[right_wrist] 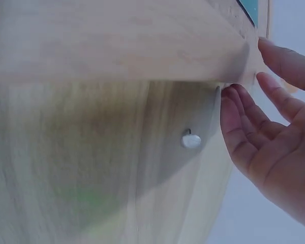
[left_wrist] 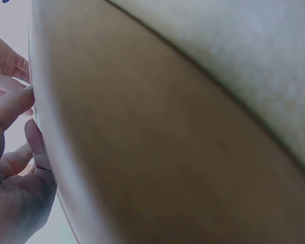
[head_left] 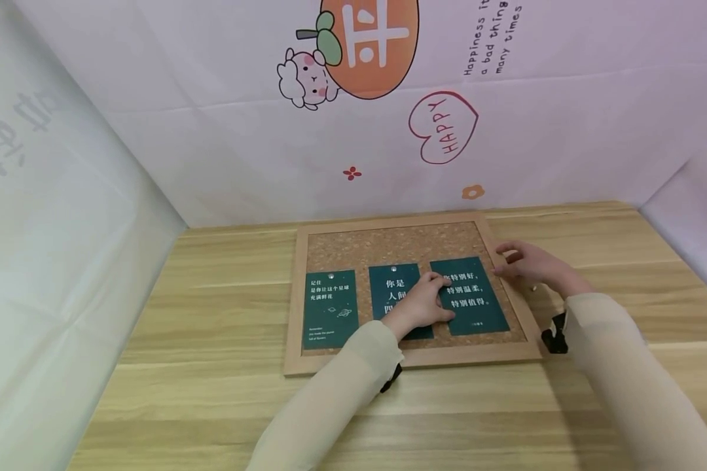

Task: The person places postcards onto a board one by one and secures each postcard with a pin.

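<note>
A wood-framed cork board lies on the table with three dark green cards on it. My left hand overlaps the middle card, and its fingertips and thumb rest on the right card. White lettering covers the cards; the left card and the middle one each carry a silver pin near the top. At the board's right edge, my right hand has its loosely bent fingers against the wooden frame. Beside that edge a white-headed thumbtack lies on the table.
The wood-grain table extends around the board. A printed white cloth stands along the back, with more white cloth at both sides. Dark wrist devices sit at the cuffs of the cream sleeves.
</note>
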`<action>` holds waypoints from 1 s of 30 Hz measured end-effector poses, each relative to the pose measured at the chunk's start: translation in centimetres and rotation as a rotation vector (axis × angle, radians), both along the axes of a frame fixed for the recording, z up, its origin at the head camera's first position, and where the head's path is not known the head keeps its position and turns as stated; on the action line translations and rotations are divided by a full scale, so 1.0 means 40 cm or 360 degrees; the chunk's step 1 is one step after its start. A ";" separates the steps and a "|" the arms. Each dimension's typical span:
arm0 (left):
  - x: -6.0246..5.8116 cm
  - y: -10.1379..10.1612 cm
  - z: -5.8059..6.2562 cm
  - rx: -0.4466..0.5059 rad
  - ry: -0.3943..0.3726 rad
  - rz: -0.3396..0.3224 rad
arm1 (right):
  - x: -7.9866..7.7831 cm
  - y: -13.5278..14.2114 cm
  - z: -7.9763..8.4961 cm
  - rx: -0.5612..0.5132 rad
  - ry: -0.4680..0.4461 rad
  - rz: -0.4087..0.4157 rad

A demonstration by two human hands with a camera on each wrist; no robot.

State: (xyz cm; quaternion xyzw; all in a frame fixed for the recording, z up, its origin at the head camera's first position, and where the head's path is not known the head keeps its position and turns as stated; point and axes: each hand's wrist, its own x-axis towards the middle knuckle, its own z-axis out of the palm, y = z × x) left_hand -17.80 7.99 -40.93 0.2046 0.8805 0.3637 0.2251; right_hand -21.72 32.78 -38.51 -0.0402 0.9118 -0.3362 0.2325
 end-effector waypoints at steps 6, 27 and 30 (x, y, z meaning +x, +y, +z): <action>0.001 0.000 0.002 0.0003 0.0010 -0.0016 | 0.006 0.020 0.010 0.0057 0.0095 -0.0020; 0.002 -0.004 0.000 0.0025 -0.0009 -0.0010 | 0.039 0.106 -0.001 0.0197 0.0031 0.0021; 0.000 -0.003 -0.001 0.0019 -0.0010 -0.0011 | 0.041 0.115 -0.005 0.0214 0.0026 0.0032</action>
